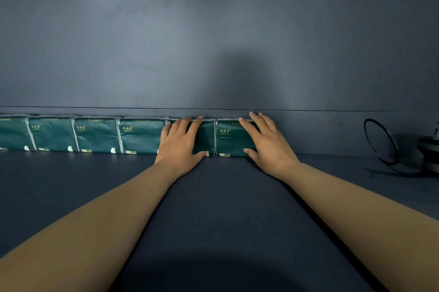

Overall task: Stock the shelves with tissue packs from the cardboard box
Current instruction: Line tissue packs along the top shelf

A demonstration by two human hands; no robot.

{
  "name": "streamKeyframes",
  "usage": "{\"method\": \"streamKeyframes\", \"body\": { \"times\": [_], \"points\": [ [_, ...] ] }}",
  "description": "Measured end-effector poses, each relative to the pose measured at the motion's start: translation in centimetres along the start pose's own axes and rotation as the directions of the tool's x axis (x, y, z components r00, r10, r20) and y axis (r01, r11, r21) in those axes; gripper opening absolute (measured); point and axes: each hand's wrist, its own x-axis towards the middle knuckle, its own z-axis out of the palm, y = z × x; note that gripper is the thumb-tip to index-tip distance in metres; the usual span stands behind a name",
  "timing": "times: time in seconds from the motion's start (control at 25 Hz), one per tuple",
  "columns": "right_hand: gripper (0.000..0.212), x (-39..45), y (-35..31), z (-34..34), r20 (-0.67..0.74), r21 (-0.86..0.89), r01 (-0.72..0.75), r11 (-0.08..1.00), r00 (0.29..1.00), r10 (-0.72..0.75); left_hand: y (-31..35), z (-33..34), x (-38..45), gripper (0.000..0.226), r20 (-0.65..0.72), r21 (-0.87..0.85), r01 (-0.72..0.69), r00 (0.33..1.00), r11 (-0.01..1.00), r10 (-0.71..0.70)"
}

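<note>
Green tissue packs (97, 135), 6 in a row against the shelf wall (213, 30); gold label writing illegible. Left hand (180, 142) and right hand (263, 142) press flat, fingers spread.

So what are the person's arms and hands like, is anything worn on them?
Both forearms are bare as far as the picture shows: no sleeves in view. The left hand and the right hand wear no gloves, and I can see no rings, watch or wristband. The nails look short and plain.

Forearms bare, no sleeves; left hand (181, 142), right hand (263, 142) ungloved.
</note>
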Motion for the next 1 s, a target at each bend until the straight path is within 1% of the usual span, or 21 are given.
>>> {"method": "streamKeyframes", "body": {
  "times": [0.16, 0.32, 0.48, 0.6, 0.72, 0.8, 0.92, 1.0],
  "points": [
    [0.076, -1.4, -0.7, -1.5, -0.048, -0.058, -0.039, 0.998, 0.998, 0.036, 0.1, -0.8, -0.6, 0.084, -0.043, 0.030, -0.051, 0.998, 0.998, 0.052],
    [0.069, -4.6, -2.2, -4.0, -0.039, -0.097, -0.036, 0.995, 0.999, 0.033, 1.0, -3.6, -3.1, 0.077, -0.060, 0.068, -0.121, 0.990, 0.990, 0.125],
    [0.063, -9.2, -5.6, -7.6, -0.053, -0.036, -0.041, 0.999, 0.998, 0.039, 2.4, -8.3, -7.7, 0.071, -0.059, -0.019, -0.081, 0.995, 0.997, 0.079],
    [0.058, -13.6, -9.3, -11.0, -0.073, 0.038, -0.036, 0.999, 0.997, 0.039, 3.2, -12.7, -12.2, 0.070, -0.074, -0.088, -0.085, 0.994, 0.992, 0.079],
    [0.051, -19.0, -13.5, -13.9, -0.181, 0.214, -0.102, 0.972, 0.973, 0.142, 3.3, -16.9, -18.4, 0.067, -0.135, -0.170, -0.057, 0.990, 0.984, 0.034],
    [0.049, -23.5, -16.4, -14.9, -0.197, 0.267, -0.102, 0.958, 0.968, 0.158, 2.5, -18.3, -24.2, 0.065, -0.163, -0.185, -0.077, 0.985, 0.980, 0.046],
    [0.048, -30.7, -20.4, -14.2, -0.096, 0.237, -0.070, 0.969, 0.991, 0.095, 0.7, -18.3, -34.3, 0.062, -0.189, -0.111, -0.132, 0.976, 0.985, 0.110],
    [0.049, -34.9, -22.5, -12.6, -0.006, 0.240, -0.083, 0.967, 0.996, 0.087, -0.4, -17.2, -40.9, 0.065, -0.127, -0.066, -0.116, 0.986, 0.991, 0.107]
  ]
}}
